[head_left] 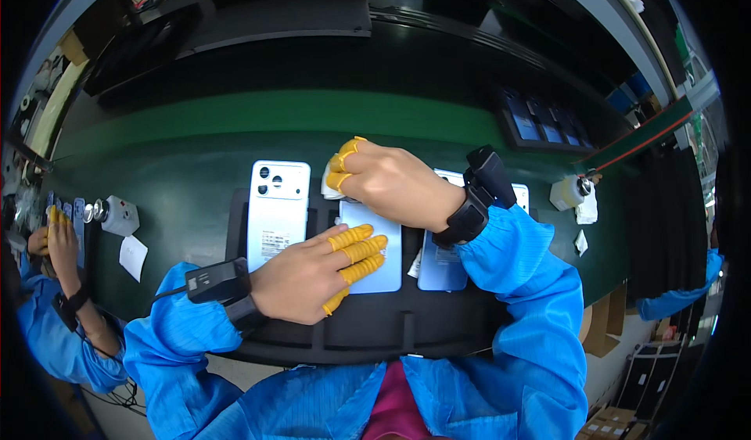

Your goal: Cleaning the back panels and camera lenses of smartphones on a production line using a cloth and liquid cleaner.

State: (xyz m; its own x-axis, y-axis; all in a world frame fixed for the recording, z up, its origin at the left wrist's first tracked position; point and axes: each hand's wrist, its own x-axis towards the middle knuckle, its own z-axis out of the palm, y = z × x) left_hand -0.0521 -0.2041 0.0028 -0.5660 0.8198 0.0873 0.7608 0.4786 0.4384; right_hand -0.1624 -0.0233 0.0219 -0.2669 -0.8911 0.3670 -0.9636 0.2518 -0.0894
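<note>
A pale blue phone (383, 276) lies in the middle of a black tray (364, 334) in front of me. My left hand (301, 280) rests on it, yellow-cotted fingers stretched flat and a little apart. Over the phone's upper end, my right hand (395, 178) has its fingers curled round a white cloth (330, 188), mostly hidden under them. Left of both hands, a white-looking phone (279, 209) lies camera side up. Another blue phone (443, 274) is under my right wrist, partly covered. Both wrists carry black strapped-on devices.
A dark tray of several phones (540, 123) sits at the far right. White bottles with metal tops stand right (567, 193) and left (121, 216) on the green table. A paper slip (133, 258) lies near the left bottle. A co-worker's hand (64, 244) handles phones at far left.
</note>
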